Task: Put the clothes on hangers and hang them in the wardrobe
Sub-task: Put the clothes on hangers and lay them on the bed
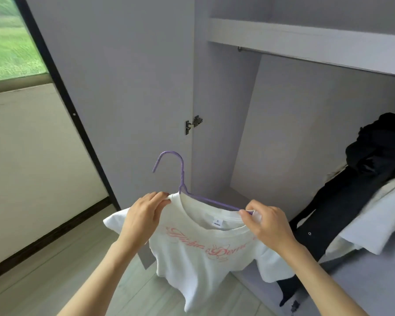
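Both hands pinch a white cotton T-shirt with pink script [198,254] at its shoulders, on a purple wire hanger [181,179].

Left hand [144,216] and right hand [266,221] hold it near the open wardrobe; uneven tugging could slip the right shoulder off before reaching the far metal rail [249,50].

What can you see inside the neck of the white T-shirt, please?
Inside the white T-shirt runs a purple hanger: its hook, stem and right arm show, as does a small neck label. Its left arm is covered by cloth and the left hand; the right hand pinches the other shoulder.
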A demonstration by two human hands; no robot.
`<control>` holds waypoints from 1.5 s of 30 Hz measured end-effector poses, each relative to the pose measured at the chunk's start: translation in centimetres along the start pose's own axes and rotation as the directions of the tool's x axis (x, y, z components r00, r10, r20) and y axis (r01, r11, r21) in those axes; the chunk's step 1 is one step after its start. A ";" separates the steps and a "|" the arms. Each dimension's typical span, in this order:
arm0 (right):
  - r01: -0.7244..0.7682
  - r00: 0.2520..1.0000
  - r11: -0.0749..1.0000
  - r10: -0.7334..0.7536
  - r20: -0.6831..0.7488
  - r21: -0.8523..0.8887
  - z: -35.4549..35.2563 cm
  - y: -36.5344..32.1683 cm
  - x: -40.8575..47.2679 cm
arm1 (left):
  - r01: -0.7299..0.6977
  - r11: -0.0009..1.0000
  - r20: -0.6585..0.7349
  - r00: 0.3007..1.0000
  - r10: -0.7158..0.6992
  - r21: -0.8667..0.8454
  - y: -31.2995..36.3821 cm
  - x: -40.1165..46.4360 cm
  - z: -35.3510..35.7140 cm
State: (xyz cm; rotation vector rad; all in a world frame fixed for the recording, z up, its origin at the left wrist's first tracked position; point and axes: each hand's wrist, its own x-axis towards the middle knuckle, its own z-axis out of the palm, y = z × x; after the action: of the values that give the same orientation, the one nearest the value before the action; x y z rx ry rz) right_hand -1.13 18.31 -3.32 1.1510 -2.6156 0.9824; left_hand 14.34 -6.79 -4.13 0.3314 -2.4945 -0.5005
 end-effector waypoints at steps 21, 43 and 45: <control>0.579 0.689 0.631 -0.718 0.105 0.517 4.3 -18.4 -13.9 | 0.531 0.715 -0.222 0.845 -0.486 0.455 13.4 -35.0 -18.9; 0.640 0.421 0.274 -0.907 -0.029 0.718 1.0 -30.2 -42.5 | 0.983 0.046 -0.807 0.172 -0.565 0.178 43.2 -70.0 -21.5; 0.615 0.383 0.246 -0.924 -0.010 0.749 0.3 -29.7 -44.3 | 0.992 0.004 -0.841 0.107 -0.531 0.124 45.7 -71.0 -19.9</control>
State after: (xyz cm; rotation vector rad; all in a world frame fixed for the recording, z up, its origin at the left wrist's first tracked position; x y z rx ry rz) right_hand 50.77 30.65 -3.74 2.7833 -1.2298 1.4495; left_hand 77.45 52.68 -3.98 2.1121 -1.3428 0.2719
